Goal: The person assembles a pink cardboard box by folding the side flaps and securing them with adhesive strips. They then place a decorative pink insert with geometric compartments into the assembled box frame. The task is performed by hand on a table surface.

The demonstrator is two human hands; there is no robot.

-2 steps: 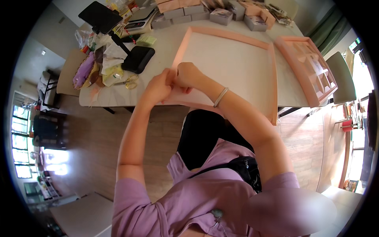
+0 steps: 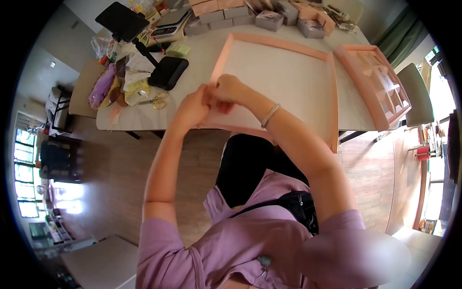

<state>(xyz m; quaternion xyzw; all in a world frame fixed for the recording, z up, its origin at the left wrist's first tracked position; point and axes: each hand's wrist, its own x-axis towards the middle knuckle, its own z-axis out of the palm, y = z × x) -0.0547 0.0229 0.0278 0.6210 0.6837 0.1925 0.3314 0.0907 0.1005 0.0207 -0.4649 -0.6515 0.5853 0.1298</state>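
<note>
Starting from the left end of a white, marble-patterned table [image 2: 199, 55]: a soft purple bundle [image 2: 102, 85], then gold-handled scissors [image 2: 160, 100] near the edge, with a black, jointed device stand [image 2: 169, 72] just beyond and a flat silver-topped scale [image 2: 173, 19] far behind. Around the middle, bending the bare left hand [image 2: 192, 107] over the near-left part of a large, shallow, square box with peach-pink walls and a white base [image 2: 284, 77], fingers curled in at the left wall. Just to the right, crooking the right hand [image 2: 228, 90] beside that wall, fingers folded inward, fist-like, below a silver-coloured bangle [image 2: 270, 116]. Cannot tell of any firm grasp by either hand, with fingertips mostly hidden. Lying mid-table, box overhanging the near edge. Far behind, stacked grey and peach cartons [image 2: 269, 20]. Farther right, a peach-pink rectangular tray with divided compartments [image 2: 356, 77], then a grey-green chair [image 2: 417, 91].
</note>
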